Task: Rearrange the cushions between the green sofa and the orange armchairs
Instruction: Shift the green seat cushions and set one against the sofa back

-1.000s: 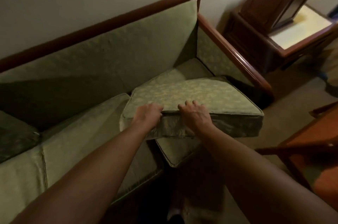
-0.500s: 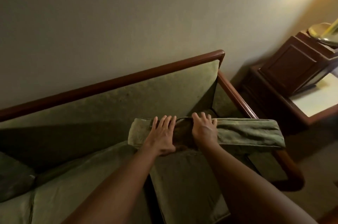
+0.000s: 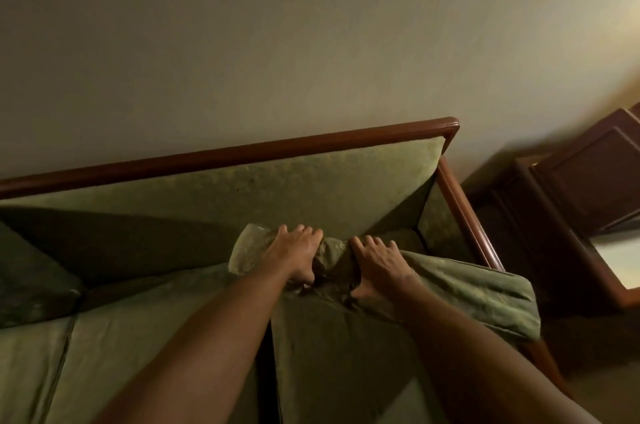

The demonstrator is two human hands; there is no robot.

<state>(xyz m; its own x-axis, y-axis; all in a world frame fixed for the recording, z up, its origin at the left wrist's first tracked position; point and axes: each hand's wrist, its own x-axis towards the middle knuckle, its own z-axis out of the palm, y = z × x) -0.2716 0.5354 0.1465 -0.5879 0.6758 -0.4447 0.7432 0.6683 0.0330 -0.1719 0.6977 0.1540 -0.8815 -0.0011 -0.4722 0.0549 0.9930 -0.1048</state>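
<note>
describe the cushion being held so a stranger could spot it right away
Find the green sofa with the wooden top rail against the wall. At its right end, by the armrest, the cushion stands tipped up, gripped along its top edge by the left hand and right hand. The other seat cushions lie flat.

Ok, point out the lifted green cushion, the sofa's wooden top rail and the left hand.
Lifted green cushion [image 3: 485, 288]: head view, its upturned side panel right of the hands.
Wooden top rail [image 3: 277, 150]: head view, mid-length of the rail.
Left hand [image 3: 294, 250]: head view, back of the hand.
</note>
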